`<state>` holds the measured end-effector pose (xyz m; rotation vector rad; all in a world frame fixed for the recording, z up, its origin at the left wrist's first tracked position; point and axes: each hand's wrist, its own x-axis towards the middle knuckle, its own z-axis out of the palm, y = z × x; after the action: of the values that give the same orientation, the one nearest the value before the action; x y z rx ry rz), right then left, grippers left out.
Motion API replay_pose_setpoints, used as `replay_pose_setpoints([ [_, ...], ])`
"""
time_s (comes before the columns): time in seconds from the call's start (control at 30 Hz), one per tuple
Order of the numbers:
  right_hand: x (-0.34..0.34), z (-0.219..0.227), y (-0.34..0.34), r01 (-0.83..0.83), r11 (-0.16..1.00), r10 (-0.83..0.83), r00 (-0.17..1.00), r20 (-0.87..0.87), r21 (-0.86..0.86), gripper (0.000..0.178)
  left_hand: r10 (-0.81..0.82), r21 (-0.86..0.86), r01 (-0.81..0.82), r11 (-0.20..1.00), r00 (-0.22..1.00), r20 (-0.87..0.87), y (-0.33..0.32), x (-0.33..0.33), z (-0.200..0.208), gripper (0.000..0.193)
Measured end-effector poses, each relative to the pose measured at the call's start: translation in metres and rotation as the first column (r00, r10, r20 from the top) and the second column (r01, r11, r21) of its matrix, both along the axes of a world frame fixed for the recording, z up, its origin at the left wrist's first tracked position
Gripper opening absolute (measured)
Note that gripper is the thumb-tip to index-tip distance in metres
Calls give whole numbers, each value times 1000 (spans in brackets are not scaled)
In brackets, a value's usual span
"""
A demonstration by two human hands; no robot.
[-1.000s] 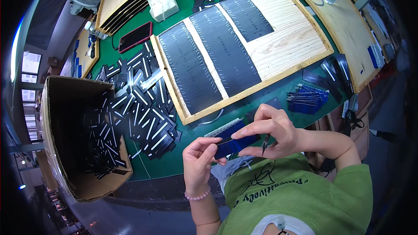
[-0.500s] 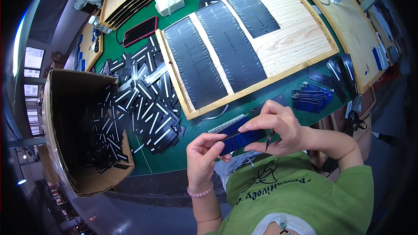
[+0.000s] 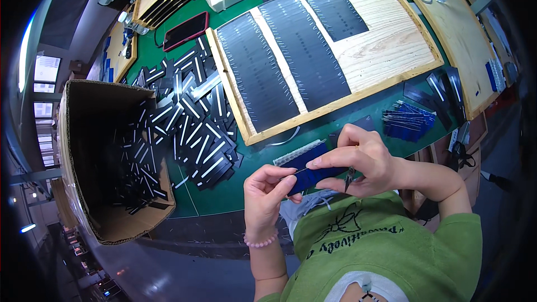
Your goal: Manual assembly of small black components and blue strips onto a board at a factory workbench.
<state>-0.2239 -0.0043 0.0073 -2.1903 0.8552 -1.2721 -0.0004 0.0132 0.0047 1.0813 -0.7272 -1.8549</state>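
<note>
One blue piece (image 3: 305, 181) is pinched narrowly between fingertips of left hand (image 3: 269, 189) and right hand (image 3: 366, 163), the right also gripping one dark tool (image 3: 349, 179). Dark lettering (image 3: 361, 241) marks a green shirt (image 3: 442, 249). Beyond lie one wooden tray (image 3: 391, 47) with three black panels (image 3: 258, 72), and one phone (image 3: 186, 31).

Light cool white, bright over the green tabletop (image 3: 224, 198); pale wooden board (image 3: 386, 50) brightest, near washed out. White glow at left from window panes (image 3: 47, 70) and a strip light (image 3: 25, 50). Carton (image 3: 89, 145) interior in deep shadow. Floor (image 3: 184, 271) dim, soft glare in patches. Toward the rim: straight edges bowed, background detail soft, corners black. Printing too small to resolve on the dark strips (image 3: 305, 50).
</note>
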Motion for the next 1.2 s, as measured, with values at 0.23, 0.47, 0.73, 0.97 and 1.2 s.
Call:
replay_pose_setpoints([
  [0.23, 2, -2, 1, 29, 999, -30, 999, -20, -45, 47, 11, -7, -12, 1000, 1000, -12, 1, 0, -3, 10],
  [0.47, -4, -2, 0, 12, 998, -17, 997, -72, -67, 49, 35, -12, -34, 999, 999, 38, 1, -1, -2, 10],
  [0.73, -5, 3, -3, -3, 984, -29, 984, -174, -180, 48, 40, -20, -39, 999, 998, 51, 1, -4, -1, 10],
  [0.97, -5, -1, -1, 7, 990, -27, 990, -140, -138, 46, 43, -15, -42, 999, 997, 56, 3, -3, 0, 9],
  [1.2, -4, -3, 0, 11, 989, -32, 989, -146, -145, 45, 46, -10, -46, 999, 997, 65, 4, -2, -2, 9],
])
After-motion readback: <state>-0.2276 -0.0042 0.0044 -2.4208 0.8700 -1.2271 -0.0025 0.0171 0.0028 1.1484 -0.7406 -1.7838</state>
